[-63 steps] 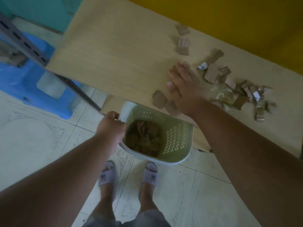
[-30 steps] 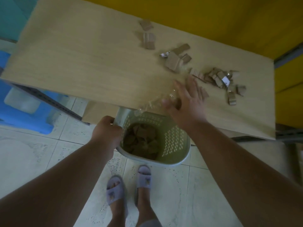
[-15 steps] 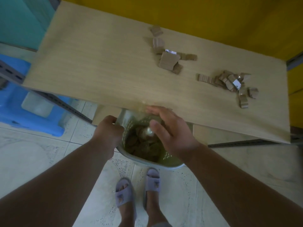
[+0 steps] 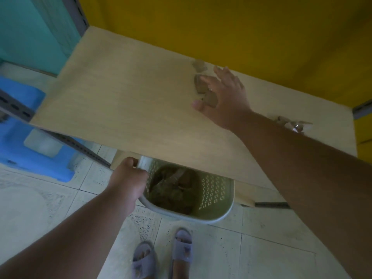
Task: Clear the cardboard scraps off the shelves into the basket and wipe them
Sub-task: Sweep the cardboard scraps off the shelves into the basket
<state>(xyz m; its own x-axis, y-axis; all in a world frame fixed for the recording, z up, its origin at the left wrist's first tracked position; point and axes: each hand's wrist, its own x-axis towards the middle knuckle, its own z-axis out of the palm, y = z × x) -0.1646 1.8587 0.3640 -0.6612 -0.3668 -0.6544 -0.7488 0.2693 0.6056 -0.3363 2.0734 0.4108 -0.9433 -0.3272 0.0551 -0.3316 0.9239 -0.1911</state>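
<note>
Blue stool (image 4: 30,141) left of shelf (image 4: 130,109); slippers (image 4: 161,256) on floor below. Basket (image 4: 213,200) under shelf edge, rim gripped by left hand (image 4: 126,178). Right hand (image 4: 225,95) spread flat, empty, scraps (image 4: 201,83) touching its fingers (image 4: 207,80); more scraps (image 4: 291,123) far right.

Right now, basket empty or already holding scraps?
Partly full. The basket, gripped at its rim by the left hand under the shelf edge, shows brown cardboard scraps piled across its bottom, well below the rim.
</note>
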